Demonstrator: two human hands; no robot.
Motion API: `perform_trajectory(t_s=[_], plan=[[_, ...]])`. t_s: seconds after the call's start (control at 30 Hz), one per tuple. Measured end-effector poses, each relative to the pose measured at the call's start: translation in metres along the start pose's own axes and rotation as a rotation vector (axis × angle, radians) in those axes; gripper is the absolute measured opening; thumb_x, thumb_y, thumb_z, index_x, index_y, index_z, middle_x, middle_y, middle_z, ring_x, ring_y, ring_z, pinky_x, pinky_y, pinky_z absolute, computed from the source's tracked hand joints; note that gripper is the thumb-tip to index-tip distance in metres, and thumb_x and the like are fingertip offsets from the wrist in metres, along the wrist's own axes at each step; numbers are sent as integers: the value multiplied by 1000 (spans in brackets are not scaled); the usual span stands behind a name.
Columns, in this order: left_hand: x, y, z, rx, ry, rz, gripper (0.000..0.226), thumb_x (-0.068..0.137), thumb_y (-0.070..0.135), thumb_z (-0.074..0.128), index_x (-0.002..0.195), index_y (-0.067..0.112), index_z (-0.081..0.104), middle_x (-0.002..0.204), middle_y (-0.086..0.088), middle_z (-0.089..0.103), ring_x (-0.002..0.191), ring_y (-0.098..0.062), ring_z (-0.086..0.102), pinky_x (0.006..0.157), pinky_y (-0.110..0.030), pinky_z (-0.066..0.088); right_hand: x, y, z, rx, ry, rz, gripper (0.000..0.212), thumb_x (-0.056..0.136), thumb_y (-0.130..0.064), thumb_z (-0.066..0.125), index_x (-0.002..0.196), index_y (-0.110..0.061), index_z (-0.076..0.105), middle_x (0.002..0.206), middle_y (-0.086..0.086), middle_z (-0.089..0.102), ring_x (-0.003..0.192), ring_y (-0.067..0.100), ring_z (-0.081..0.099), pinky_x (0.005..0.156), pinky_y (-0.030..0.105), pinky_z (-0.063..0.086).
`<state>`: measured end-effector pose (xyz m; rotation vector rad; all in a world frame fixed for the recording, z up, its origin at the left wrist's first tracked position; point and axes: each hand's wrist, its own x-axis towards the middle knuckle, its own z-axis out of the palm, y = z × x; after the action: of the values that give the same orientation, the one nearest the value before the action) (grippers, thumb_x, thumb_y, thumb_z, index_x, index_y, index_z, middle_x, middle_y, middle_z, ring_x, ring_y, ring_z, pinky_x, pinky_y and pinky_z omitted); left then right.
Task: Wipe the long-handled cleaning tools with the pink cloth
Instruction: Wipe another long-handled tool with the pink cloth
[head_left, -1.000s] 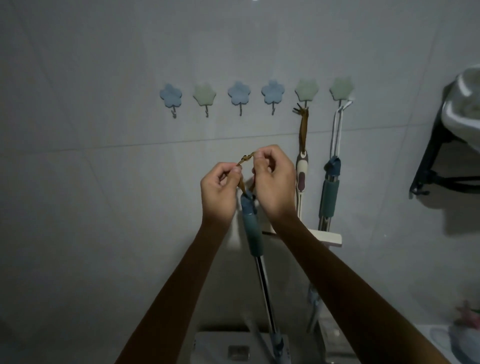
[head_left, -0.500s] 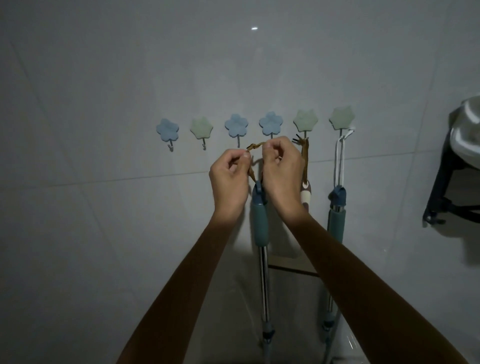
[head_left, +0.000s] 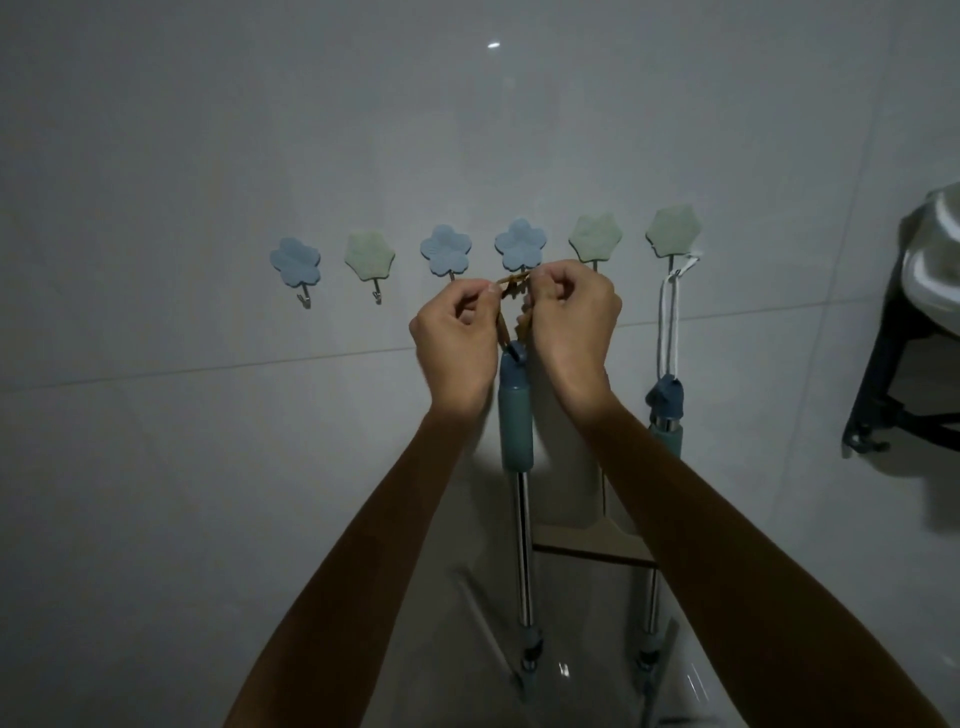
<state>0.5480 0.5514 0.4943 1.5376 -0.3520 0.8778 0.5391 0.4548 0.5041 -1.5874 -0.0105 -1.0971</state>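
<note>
A long-handled tool (head_left: 516, 426) with a teal grip and a metal shaft hangs from a brown cord loop (head_left: 511, 283). My left hand (head_left: 457, 343) and my right hand (head_left: 569, 322) each pinch that loop, holding it stretched just under the fourth flower-shaped wall hook (head_left: 520, 245). A second teal-gripped tool (head_left: 666, 402) hangs by a white cord from the rightmost hook (head_left: 673, 230). A third tool hangs behind my right hand and forearm, mostly hidden. No pink cloth is in view.
Several blue and green flower hooks (head_left: 295, 262) run in a row along the grey tiled wall. A white basin (head_left: 935, 260) on a black bracket (head_left: 878, 395) juts out at the right edge. A pale shelf edge (head_left: 592, 548) shows low between my forearms.
Both hands have lifted the brown loop and the tool from well below the hooks up to the fourth hook. The view has tilted upward with them.
</note>
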Motion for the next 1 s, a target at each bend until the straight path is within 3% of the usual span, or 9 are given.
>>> perform_trajectory(t_s=[0.23, 0.43, 0.53, 0.63, 0.7, 0.8, 0.87, 0.93, 1.0], plan=[[7, -5, 14, 116, 24, 168, 10, 92, 16, 68, 95, 13, 77, 78, 5, 71, 66, -11, 64, 63, -37, 58, 13, 2, -1, -92, 39, -22, 15, 94, -20, 63, 85, -19, 75, 69, -8, 70, 66, 10, 68, 69, 40, 61], [-3, -28, 17, 206, 35, 307, 10, 92, 11, 65, 92, 7, 74, 81, -1, 69, 69, -14, 60, 64, -38, 54, 1, 14, -9, -219, -49, -105, 15, 97, -21, 63, 87, -17, 73, 75, -6, 68, 68, 9, 64, 68, 29, 56], [-17, -40, 14, 233, 3, 303, 11, 93, 13, 64, 93, 7, 73, 81, -1, 67, 69, -13, 60, 63, -38, 54, -12, 27, -10, -198, -110, -95, 12, 97, -21, 64, 90, -16, 72, 73, -7, 66, 66, 7, 64, 64, 27, 56], [-23, -39, 13, 209, -9, 256, 12, 94, 15, 63, 92, 9, 73, 80, 0, 68, 69, -13, 62, 64, -37, 55, -22, 28, -10, -170, -112, -106, 12, 97, -17, 63, 87, -18, 68, 67, -12, 60, 62, -2, 59, 58, 10, 46], [-26, -36, 11, 203, -24, 222, 12, 93, 17, 63, 89, 11, 72, 76, 2, 67, 67, -13, 61, 63, -37, 54, -27, 27, -11, -164, -100, -117, 10, 96, -13, 61, 89, -17, 67, 65, -15, 57, 60, -6, 56, 57, 7, 41], [-35, -41, 2, 212, -41, 205, 13, 93, 14, 62, 85, 10, 71, 71, 0, 65, 63, -16, 59, 59, -39, 51, -42, 35, -16, -191, -130, -169, 11, 98, -11, 56, 99, -12, 67, 70, -10, 60, 61, 0, 57, 57, 12, 45], [-49, -49, -8, 253, -9, 252, 14, 94, 10, 61, 86, 5, 71, 72, -4, 66, 63, -17, 60, 59, -36, 52, -55, 47, -22, -213, -118, -256, 13, 98, -10, 55, 102, -9, 67, 74, -2, 64, 62, 7, 60, 60, 23, 52], [-65, -59, -19, 333, 5, 275, 16, 95, 11, 59, 94, 2, 73, 80, -7, 71, 70, -16, 65, 64, -29, 56, -68, 58, -29, -248, -83, -317, 12, 97, -7, 58, 102, -5, 68, 78, 6, 69, 66, 16, 64, 69, 30, 57], [-79, -67, -29, 396, -10, 195, 26, 94, 20, 55, 103, 4, 73, 92, -8, 74, 79, -14, 68, 72, -24, 57, -80, 66, -36, -266, -76, -316, 16, 97, -9, 58, 105, -1, 69, 85, 12, 72, 74, 20, 69, 76, 27, 58]])
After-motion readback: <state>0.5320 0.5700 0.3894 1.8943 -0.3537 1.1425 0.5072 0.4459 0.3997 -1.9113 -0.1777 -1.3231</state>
